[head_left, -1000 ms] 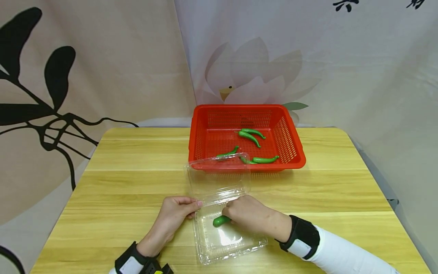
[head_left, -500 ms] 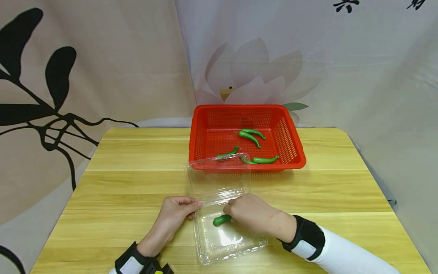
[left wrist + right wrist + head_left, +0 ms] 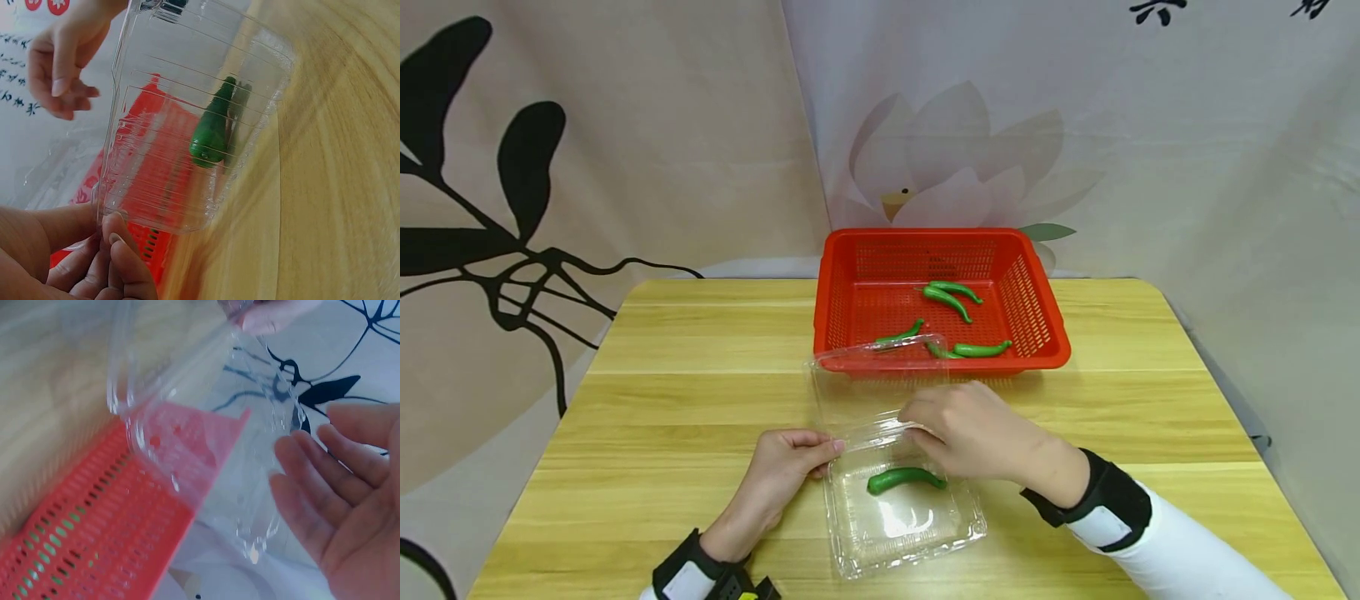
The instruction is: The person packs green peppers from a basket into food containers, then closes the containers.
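Note:
A clear plastic clamshell box [image 3: 887,533] lies opened out, its lid [image 3: 850,400] leaning back over the front rim of the red basket. One green chili pepper [image 3: 906,478] rests in the box's bottom half, also seen through the plastic in the left wrist view as a green chili pepper [image 3: 211,134]. My left hand [image 3: 790,467] pinches the box's left edge near the hinge between thumb and fingers. Over the right side of the hinge hovers my right hand [image 3: 981,429]. In the right wrist view its fingers [image 3: 312,481] are loosely bent and hold nothing.
The red plastic basket [image 3: 1037,363] stands at the back of the wooden table [image 3: 700,375]. Several green chili peppers [image 3: 951,304] lie in it, some seen through the clear lid. A printed curtain [image 3: 700,167] hangs behind the table.
My right hand has let go of the green chili pepper, leaving it in the box, and has moved up and to the right. My left hand keeps its place on the edge.

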Tool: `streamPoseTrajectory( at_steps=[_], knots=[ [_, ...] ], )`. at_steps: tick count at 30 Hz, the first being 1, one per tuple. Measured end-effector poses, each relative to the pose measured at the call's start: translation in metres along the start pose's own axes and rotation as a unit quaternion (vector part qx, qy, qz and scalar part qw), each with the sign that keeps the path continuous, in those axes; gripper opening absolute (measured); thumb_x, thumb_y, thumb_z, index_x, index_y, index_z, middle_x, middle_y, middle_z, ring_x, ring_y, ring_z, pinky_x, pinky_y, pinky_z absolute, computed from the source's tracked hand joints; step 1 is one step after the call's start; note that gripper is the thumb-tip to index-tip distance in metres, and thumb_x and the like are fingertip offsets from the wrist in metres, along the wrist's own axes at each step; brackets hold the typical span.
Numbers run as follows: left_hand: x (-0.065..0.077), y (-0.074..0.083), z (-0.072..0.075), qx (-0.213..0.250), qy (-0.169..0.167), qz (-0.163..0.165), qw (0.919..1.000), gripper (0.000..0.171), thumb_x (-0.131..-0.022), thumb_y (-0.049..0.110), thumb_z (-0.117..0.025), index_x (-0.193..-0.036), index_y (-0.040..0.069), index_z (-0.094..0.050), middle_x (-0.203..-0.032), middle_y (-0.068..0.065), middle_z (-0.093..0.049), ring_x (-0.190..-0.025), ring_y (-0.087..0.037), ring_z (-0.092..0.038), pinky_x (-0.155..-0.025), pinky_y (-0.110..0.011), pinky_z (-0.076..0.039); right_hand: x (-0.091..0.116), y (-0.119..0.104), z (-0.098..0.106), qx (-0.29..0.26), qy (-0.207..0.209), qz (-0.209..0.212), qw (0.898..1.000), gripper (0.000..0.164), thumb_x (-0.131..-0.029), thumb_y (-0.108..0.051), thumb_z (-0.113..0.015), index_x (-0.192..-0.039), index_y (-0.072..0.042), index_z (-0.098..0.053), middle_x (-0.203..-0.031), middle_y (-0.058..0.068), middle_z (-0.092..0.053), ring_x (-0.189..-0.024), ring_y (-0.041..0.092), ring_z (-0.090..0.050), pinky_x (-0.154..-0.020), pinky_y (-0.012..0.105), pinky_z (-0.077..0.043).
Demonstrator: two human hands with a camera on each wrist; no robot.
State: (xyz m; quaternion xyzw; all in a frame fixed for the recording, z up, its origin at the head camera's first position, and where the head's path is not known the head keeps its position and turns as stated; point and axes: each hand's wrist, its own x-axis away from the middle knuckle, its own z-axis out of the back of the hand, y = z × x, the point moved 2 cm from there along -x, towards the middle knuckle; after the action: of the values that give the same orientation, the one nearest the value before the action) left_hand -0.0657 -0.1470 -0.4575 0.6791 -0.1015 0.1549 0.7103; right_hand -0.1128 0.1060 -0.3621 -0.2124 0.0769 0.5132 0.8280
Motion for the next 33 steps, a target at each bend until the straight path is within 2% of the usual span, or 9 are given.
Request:
streamPoseTrajectory(
  at_steps=[6, 11, 14, 16, 19, 21, 23, 29, 33],
  knots=[
    [0.000, 0.001, -0.001, 0.004, 0.000, -0.002, 1.0000, 0.011, -0.088, 0.002, -0.083, -0.091, -0.008, -0.079, -0.082, -0.009, -0.074, -0.062, -0.012, -0.061, -0.059, -0.023, -0.053, -0.003, 0.009, 0.021, 0.009, 0.083, 0.010, 0.996, 0.014, -0.088, -0.010, -0.082, -0.102, -0.011, -0.076, -0.101, -0.002, -0.075, -0.093, 0.014, -0.071, -0.076, 0.031, -0.060],
    [0.000, 0.000, -0.001, 0.006, 0.000, -0.002, 1.0000, 0.011, -0.088, 0.001, -0.083, -0.091, -0.008, -0.078, -0.081, -0.009, -0.074, -0.062, -0.012, -0.061, -0.059, -0.023, -0.053, -0.004, 0.020, 0.032, 0.017, 0.132, -0.007, 0.991, 0.024, -0.086, -0.009, -0.083, -0.108, -0.006, -0.075, -0.111, 0.006, -0.075, -0.102, 0.022, -0.072, -0.070, 0.033, -0.061],
    [0.000, 0.000, -0.001, 0.004, 0.001, -0.002, 1.0000, 0.011, -0.088, 0.002, -0.083, -0.091, -0.007, -0.079, -0.081, -0.009, -0.073, -0.063, -0.012, -0.061, -0.059, -0.023, -0.053, -0.005, 0.028, 0.037, 0.020, 0.144, -0.022, 0.989, 0.029, -0.087, -0.011, -0.083, -0.114, -0.004, -0.074, -0.118, 0.008, -0.074, -0.106, 0.025, -0.072, -0.062, 0.031, -0.059],
    [0.000, 0.000, -0.001, 0.002, 0.001, -0.002, 1.0000, 0.011, -0.088, 0.003, -0.084, -0.091, -0.007, -0.079, -0.081, -0.009, -0.073, -0.063, -0.013, -0.061, -0.059, -0.023, -0.053, -0.005, 0.034, 0.039, 0.024, 0.147, -0.034, 0.988, 0.032, -0.089, -0.014, -0.081, -0.118, -0.004, -0.073, -0.123, 0.009, -0.072, -0.110, 0.027, -0.070, -0.065, 0.034, -0.060],
    [0.000, -0.001, -0.001, 0.001, 0.001, -0.001, 1.0000, 0.012, -0.088, 0.003, -0.084, -0.092, -0.007, -0.079, -0.080, -0.009, -0.073, -0.064, -0.013, -0.060, -0.059, -0.023, -0.053, -0.006, 0.042, 0.043, 0.028, 0.147, -0.054, 0.987, 0.038, -0.091, -0.018, -0.080, -0.125, -0.003, -0.070, -0.131, 0.011, -0.069, -0.120, 0.030, -0.067, -0.076, 0.042, -0.061],
    [0.000, -0.001, -0.001, 0.001, 0.000, -0.001, 1.0000, 0.012, -0.088, 0.003, -0.084, -0.092, -0.007, -0.079, -0.081, -0.009, -0.073, -0.064, -0.013, -0.061, -0.059, -0.023, -0.053, -0.006, 0.048, 0.046, 0.032, 0.146, -0.068, 0.986, 0.043, -0.092, -0.020, -0.080, -0.130, -0.002, -0.069, -0.136, 0.013, -0.067, -0.126, 0.032, -0.063, -0.090, 0.049, -0.059],
    [0.000, -0.001, -0.001, 0.002, 0.000, -0.001, 1.0000, 0.012, -0.088, 0.003, -0.084, -0.092, -0.007, -0.079, -0.081, -0.009, -0.073, -0.063, -0.014, -0.061, -0.059, -0.023, -0.053, -0.007, 0.054, 0.049, 0.030, 0.139, -0.082, 0.986, 0.047, -0.093, -0.022, -0.079, -0.133, -0.001, -0.067, -0.141, 0.014, -0.064, -0.129, 0.034, -0.061, -0.097, 0.052, -0.056],
    [-0.001, -0.002, -0.001, 0.000, 0.002, 0.002, 1.0000, 0.012, -0.087, 0.005, -0.085, -0.092, -0.006, -0.079, -0.079, -0.008, -0.072, -0.063, -0.013, -0.060, -0.058, -0.023, -0.052, -0.011, 0.075, 0.057, 0.017, 0.069, -0.169, 0.983, 0.051, -0.100, -0.030, -0.073, -0.141, -0.001, -0.062, -0.155, 0.014, -0.052, -0.142, 0.035, -0.048, -0.113, 0.056, -0.042],
    [0.000, -0.001, -0.001, -0.001, 0.001, 0.002, 1.0000, 0.013, -0.087, 0.005, -0.085, -0.092, -0.006, -0.079, -0.079, -0.008, -0.072, -0.063, -0.013, -0.060, -0.059, -0.023, -0.052, -0.013, 0.089, 0.061, 0.021, 0.029, -0.206, 0.978, 0.055, -0.102, -0.036, -0.069, -0.145, -0.001, -0.059, -0.160, 0.015, -0.045, -0.147, 0.038, -0.041, -0.118, 0.058, -0.034]
  ],
)
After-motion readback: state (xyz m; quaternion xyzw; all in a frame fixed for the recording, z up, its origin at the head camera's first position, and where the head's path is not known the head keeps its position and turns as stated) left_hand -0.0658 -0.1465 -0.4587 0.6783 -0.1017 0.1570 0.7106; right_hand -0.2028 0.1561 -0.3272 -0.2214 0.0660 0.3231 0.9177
